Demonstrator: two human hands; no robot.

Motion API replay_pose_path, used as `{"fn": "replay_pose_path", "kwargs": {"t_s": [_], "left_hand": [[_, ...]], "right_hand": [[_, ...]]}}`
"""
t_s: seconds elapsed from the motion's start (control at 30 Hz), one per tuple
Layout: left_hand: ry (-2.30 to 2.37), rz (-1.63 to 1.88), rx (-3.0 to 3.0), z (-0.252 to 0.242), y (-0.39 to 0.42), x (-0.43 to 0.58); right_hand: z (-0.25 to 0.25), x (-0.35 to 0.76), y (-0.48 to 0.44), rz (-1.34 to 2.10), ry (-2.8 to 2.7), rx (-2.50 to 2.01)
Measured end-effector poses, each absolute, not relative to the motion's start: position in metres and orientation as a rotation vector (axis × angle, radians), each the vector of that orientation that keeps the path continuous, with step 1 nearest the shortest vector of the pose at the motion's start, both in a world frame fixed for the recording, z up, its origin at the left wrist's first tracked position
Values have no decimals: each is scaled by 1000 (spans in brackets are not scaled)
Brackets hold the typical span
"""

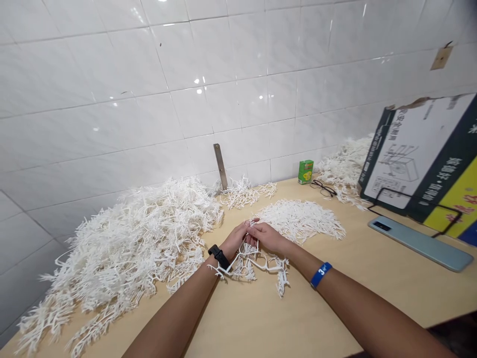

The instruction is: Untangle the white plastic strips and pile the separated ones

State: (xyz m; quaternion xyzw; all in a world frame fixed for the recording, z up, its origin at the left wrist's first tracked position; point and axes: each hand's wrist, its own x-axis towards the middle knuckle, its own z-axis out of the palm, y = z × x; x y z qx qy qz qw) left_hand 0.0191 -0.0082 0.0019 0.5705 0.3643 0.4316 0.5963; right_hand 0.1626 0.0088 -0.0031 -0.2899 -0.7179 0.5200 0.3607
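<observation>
My left hand [236, 237] and my right hand [267, 236] meet over the middle of the wooden table [298, 323], fingers pinched together on a white branching plastic piece [253, 261] that hangs below them and touches the tabletop. The left wrist wears a black watch, the right a blue band. A big heap of the same white plastic branches [130, 243] lies to the left. Just beyond my hands is a flatter pile of small white pieces [303, 219].
A white tiled wall runs behind the table. A metal bracket [220, 166], a small green box [305, 171] and glasses [323, 188] sit near the wall. At right lie a phone [421, 242], a printed cardboard box [425, 159] and another white pile [345, 166].
</observation>
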Motion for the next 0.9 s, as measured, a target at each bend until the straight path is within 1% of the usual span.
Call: {"fn": "replay_pose_path", "kwargs": {"t_s": [0.3,0.43,0.57,0.73,0.83,0.9], "left_hand": [[1056,1249,1418,-7,-5,15],[1185,1333,1442,-4,-3,13],[1247,1380,1377,-3,-2,12],[1123,1419,1101,-3,-1,6],[1050,1388,987,-1,0,5],[1001,1366,924,2,1,7]], "right_hand": [[1,159,2,1100,-1972,-932],[5,155,-3,1161,-1975,-908],[8,151,-12,1149,-2017,-867],[10,146,-25,1073,-2096,-699],[15,159,-16,982,-1882,-878],[17,175,-1,785,-1759,-1072]]}}
